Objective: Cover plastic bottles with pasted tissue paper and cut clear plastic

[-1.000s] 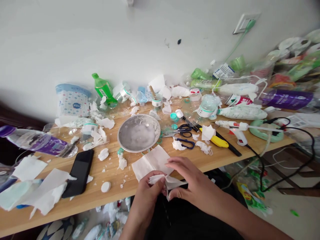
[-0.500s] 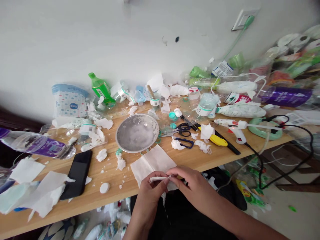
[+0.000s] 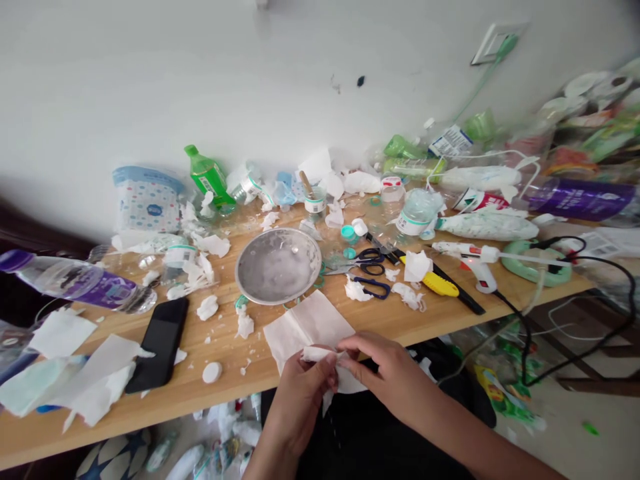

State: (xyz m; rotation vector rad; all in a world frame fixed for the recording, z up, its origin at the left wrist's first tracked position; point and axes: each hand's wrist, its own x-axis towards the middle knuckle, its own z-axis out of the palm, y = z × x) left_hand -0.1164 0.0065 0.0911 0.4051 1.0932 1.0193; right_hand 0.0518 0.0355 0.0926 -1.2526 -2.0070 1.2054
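Both hands meet over the near edge of a wooden table (image 3: 210, 393). My left hand (image 3: 300, 400) and my right hand (image 3: 387, 373) pinch the same small piece of white tissue (image 3: 320, 353) between their fingertips, fingers closed on it. A strip of the tissue hangs down below the left hand. Just beyond the hands a larger white tissue sheet (image 3: 305, 327) lies flat on the table. A metal bowl (image 3: 278, 265) smeared with white paste sits behind that sheet.
A black phone (image 3: 160, 343) lies left of the hands, near tissue sheets (image 3: 80, 380). Scissors (image 3: 367, 270), a yellow utility knife (image 3: 437, 283) and a glue gun (image 3: 475, 263) with black cable lie right. Bottles, caps and paper scraps crowd the wall side. Litter covers the floor.
The hands drew closer together, bunching the tissue piece smaller between the fingertips. The view shifted slightly; nothing on the table moved.
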